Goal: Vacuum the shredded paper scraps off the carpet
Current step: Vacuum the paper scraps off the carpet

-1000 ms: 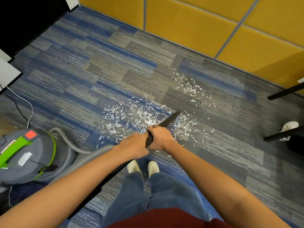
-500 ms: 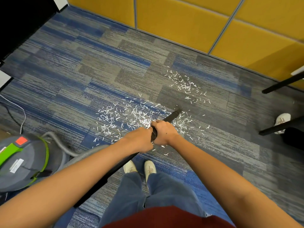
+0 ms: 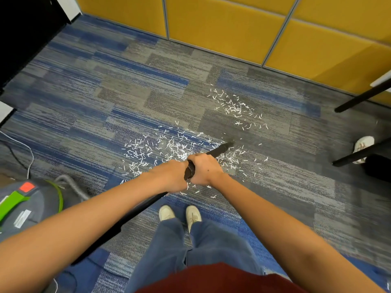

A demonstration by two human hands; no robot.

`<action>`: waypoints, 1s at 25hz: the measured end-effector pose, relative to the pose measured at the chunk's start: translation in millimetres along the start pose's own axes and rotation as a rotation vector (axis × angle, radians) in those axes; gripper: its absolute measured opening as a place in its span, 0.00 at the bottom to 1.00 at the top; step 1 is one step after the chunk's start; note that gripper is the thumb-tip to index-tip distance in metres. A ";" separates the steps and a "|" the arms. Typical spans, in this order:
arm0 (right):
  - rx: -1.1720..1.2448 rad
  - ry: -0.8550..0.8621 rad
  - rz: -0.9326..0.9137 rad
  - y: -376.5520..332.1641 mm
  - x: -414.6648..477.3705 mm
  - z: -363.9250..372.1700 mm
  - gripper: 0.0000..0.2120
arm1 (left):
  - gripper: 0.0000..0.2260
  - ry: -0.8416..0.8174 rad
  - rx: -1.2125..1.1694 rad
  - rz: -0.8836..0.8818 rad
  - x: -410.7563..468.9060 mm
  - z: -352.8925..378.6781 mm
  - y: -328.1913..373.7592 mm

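Two-handed grip: clasping vacuum wand [image 3: 219,150] with left hand [image 3: 171,176] and right hand [image 3: 204,169]. Nudged nozzle [image 3: 229,144] slightly forward of hands; leaves most paper scraps [image 3: 160,146] on carpet [image 3: 148,85].

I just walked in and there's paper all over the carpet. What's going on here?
A person is vacuuming shredded paper off the carpet. The left hand and right hand both grip the black vacuum wand, one behind the other. Its tip points down at the carpet in the right part of the larger patch of scraps. A smaller patch lies beyond it, nearer the yellow wall. The vacuum canister sits on the person's left.
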State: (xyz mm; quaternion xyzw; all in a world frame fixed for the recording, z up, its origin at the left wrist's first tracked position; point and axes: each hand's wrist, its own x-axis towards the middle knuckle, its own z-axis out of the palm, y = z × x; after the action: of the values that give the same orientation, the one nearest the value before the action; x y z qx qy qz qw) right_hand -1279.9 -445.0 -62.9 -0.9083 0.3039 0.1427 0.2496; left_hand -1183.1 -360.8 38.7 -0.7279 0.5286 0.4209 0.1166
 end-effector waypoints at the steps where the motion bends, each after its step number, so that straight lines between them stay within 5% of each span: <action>1: 0.012 0.005 -0.007 -3.0 0.6 -0.6 0.09 | 0.16 0.004 -0.005 -0.007 -1.5 -0.3 -2.0; 17: -0.106 0.056 -0.061 -4.0 -9.6 -14.6 0.12 | 0.22 -0.020 -0.043 -0.037 -10.4 -3.2 4.1; 25: -0.051 -0.019 0.050 50.9 -6.6 -21.0 0.10 | 0.15 0.009 -0.045 0.039 31.1 -7.2 46.6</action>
State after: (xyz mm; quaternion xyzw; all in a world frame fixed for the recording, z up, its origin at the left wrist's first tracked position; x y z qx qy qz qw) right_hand -1314.4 -488.4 -61.3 -0.9051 0.3204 0.1650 0.2256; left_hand -1217.3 -405.4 33.1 -0.7218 0.5335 0.4318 0.0897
